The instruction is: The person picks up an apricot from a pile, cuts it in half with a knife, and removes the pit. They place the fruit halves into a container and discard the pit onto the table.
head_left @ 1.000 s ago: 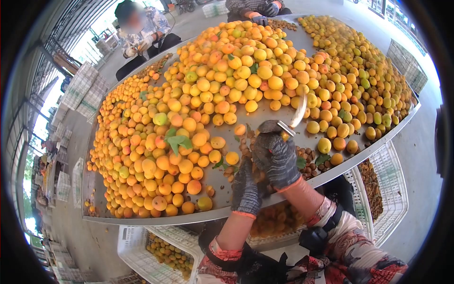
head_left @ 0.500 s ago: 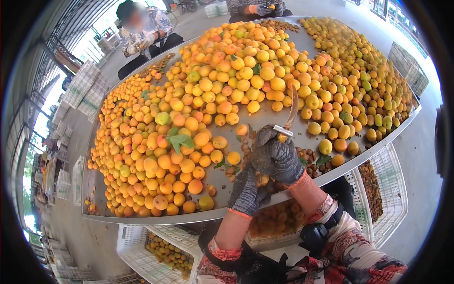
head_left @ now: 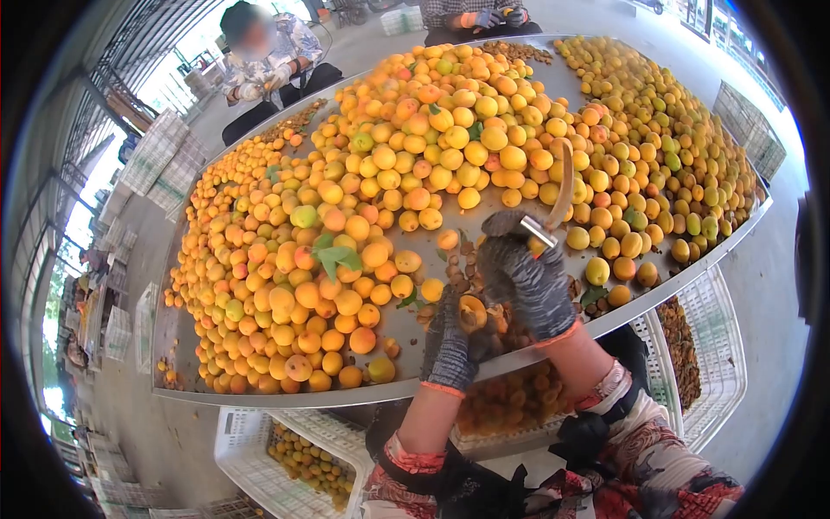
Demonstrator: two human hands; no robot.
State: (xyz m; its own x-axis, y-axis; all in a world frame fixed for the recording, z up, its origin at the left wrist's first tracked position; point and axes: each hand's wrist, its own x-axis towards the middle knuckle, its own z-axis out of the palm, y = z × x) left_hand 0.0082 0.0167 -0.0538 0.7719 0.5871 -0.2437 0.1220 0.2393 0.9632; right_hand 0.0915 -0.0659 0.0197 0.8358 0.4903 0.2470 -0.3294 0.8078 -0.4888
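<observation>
My left hand [head_left: 451, 346], in a grey glove with an orange cuff, holds an opened apricot [head_left: 472, 313] over the near edge of the metal table [head_left: 415, 333]. To its right, my right hand [head_left: 526, 281] is closed round a tool with a metal collar and a curved blade [head_left: 566, 186] that points up and away. Brown pits [head_left: 462, 266] lie on the table just beyond and between the hands. A large heap of orange and yellow apricots [head_left: 346, 225] spreads beyond them and to the left.
More fruit [head_left: 666, 156] covers the right side. Below the near edge stand white crates [head_left: 238, 437], one with fruit, and a crate [head_left: 722, 346] holding brown matter. Across the table sit two people, one at the left [head_left: 268, 52], the other [head_left: 480, 17] near the middle.
My right hand has moved up and right with the tool, away from my left hand. The opened apricot now shows in my left hand. The view has shifted slightly.
</observation>
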